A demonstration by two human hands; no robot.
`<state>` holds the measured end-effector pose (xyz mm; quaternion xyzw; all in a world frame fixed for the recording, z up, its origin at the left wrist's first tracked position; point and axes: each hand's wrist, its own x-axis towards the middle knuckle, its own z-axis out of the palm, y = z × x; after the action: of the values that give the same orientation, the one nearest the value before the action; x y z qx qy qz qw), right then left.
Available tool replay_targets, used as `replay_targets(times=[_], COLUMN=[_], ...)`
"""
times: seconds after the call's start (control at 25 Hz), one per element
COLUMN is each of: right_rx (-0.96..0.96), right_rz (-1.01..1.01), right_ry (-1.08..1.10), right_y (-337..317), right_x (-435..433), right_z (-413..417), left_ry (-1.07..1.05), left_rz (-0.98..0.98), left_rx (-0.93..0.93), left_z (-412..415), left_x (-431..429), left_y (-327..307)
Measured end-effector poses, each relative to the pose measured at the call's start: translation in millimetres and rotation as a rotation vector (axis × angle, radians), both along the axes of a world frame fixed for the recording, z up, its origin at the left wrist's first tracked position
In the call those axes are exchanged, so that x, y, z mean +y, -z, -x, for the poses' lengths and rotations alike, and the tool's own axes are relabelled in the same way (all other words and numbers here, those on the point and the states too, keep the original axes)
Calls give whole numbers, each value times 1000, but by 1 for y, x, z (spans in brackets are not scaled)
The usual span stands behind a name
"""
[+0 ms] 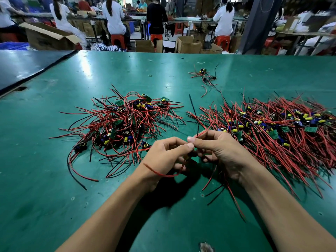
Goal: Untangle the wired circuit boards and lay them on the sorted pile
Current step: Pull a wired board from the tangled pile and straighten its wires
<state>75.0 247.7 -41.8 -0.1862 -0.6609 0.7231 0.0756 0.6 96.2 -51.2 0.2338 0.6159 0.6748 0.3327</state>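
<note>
Green table [45,188] fills most of the room in front of me. Beyond its far edge, well past both hands, workers [114,15] sit on red stools with their backs turned, with open cardboard boxes [47,36] on the floor. Sorted pile [276,135]: big, wires mostly combed one way, boards in a band through the middle. It lies just outboard of the right hand [220,151] and its near edge runs under that wrist. Tangled pile [123,120]: smaller, wires going every direction, ahead of and outboard of the left hand [163,153], with its nearest strands almost at the knuckles. Hands are close together above the table between the two piles, thumbs nearly touching. Small cluster [204,75] of a few boards and leads sits far ahead of the right hand, apart from both piles. Wired board [190,155] is between the two hands, mostly hidden by fingers. Left hand has fingers curled and is gripping it. Right thumb and forefinger pinch one red lead [201,132]. Black lead [195,115] rises from the hands. Another red wire [163,174] loops under the left wrist. Rubber band [150,75] lies far ahead of the left hand.
</note>
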Motion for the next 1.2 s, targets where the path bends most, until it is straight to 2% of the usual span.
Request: replay_targets(times=[0.08,0.32,0.52,0.64,0.92,1.12,1.2], right_rx=[-9,78,193,250,159,86,32], right_rz=[20,260,159,61,29,153,216], right_ry=[-3,-14,40,56,61,26,-70], right_y=[1,1,-1,0,6,9,9], right_x=[0,-8,-11,-11,-8,-9,-9], right_z=[0,3,3,3,5,6,4], left_ry=[-12,-149,-181,-185,-60,-70,-82], left_rz=[-17,-160,-134,-184,-41,-10,-25], left_rx=[-43,-364,-594,-678,-360,-223,-213], left_z=[0,-1,0,3,-3,-5,-4], left_x=[-1,2,3,2,1,1,1], left_y=[-2,-8,-9,-12,-4,-4,-4])
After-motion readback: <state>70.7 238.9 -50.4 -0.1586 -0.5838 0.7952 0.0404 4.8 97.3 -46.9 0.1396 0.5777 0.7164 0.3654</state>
